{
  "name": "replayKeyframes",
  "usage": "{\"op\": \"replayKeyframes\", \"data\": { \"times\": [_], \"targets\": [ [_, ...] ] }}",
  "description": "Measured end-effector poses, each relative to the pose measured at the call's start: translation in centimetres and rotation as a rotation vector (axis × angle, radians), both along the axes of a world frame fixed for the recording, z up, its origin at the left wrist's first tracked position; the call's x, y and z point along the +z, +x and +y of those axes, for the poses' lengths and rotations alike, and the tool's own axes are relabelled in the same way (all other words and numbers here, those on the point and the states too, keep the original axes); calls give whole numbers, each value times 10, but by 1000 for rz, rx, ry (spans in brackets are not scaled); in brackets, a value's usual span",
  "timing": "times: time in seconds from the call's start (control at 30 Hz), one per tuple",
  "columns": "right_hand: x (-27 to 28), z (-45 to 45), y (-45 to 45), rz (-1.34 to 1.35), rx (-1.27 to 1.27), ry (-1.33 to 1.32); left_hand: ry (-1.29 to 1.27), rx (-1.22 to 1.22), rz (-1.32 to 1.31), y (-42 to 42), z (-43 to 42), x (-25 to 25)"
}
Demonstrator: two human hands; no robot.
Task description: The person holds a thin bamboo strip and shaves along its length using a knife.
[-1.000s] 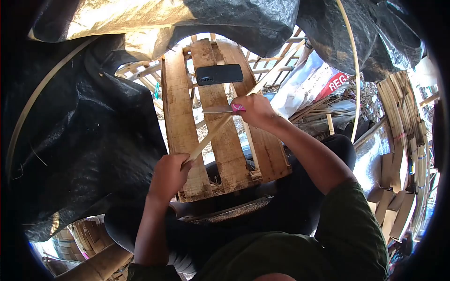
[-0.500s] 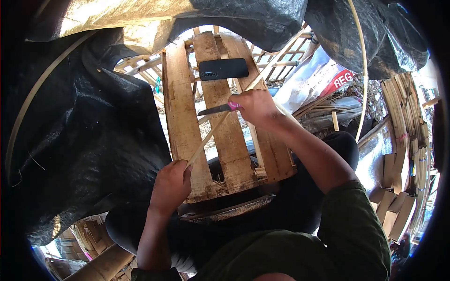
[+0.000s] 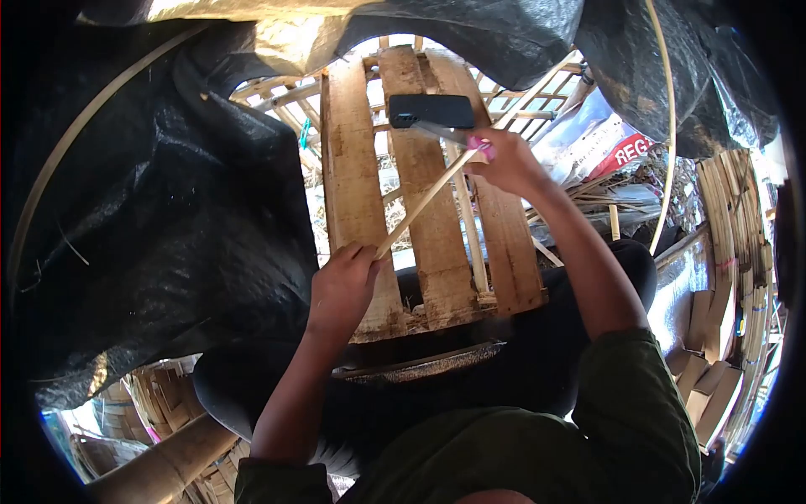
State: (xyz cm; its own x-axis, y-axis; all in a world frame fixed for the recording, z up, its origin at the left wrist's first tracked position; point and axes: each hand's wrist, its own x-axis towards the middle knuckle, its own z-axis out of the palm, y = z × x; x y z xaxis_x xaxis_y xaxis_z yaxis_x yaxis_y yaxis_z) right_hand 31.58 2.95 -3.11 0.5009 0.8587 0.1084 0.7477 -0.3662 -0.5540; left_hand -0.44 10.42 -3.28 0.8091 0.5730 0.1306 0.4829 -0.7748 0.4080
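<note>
1. The left hand (image 3: 340,286) is over the near left part of the bench, its fingers closed round the lower end of a thin, pale strip of wood (image 3: 428,199).
2. The right hand (image 3: 508,164) is farther out, over the right side of the bench, with its fingers wrapped round the pink handle of a knife (image 3: 481,149).
3. The wooden strip runs at a slant from the left hand, up and to the right, past the knife handle and on beyond the far right edge of the boards. It looks straight along most of its length.
4. The knife's blade points left and slightly away from the person, and is a little blurred. Seen from above, its tip overlaps the lower edge of the phone; whether the blade touches the strip I cannot tell.
5. The bench (image 3: 353,168) is made of long, rough boards with gaps between them, and slats and litter show through the gaps.
6. A black phone (image 3: 431,111) lies across the boards near the far end, its camera side up.
7. A large black plastic sheet (image 3: 227,218) hangs on the left, with more dark sheeting along the top.
8. To the right of the bench lies a white bag with a red panel (image 3: 604,143) bearing the letters "REG".
9. At the far right stands a bundle of sticks (image 3: 729,210).
10. A thick pole (image 3: 164,466) lies at the lower left.
</note>
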Motion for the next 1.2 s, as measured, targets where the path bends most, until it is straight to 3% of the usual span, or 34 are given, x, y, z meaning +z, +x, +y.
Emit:
{"op": "replayKeyframes", "data": {
  "times": [0.17,0.3,0.37,0.5,1.2],
  "targets": [
    [-4,0,28,121,-151,-121,99,-23,-66,6,2,-1],
    [-33,4,42,-32,-190,-274,126,-47,-45,7,3,-1],
    [-19,5,21,171,-262,-264,108,-52,-44,6,4,-3],
    [-17,6,26,190,-210,-345,100,-88,-104,7,7,-10],
    [-12,-4,-11,287,-160,-289,88,-142,-132,8,10,-14]
  ]
}}
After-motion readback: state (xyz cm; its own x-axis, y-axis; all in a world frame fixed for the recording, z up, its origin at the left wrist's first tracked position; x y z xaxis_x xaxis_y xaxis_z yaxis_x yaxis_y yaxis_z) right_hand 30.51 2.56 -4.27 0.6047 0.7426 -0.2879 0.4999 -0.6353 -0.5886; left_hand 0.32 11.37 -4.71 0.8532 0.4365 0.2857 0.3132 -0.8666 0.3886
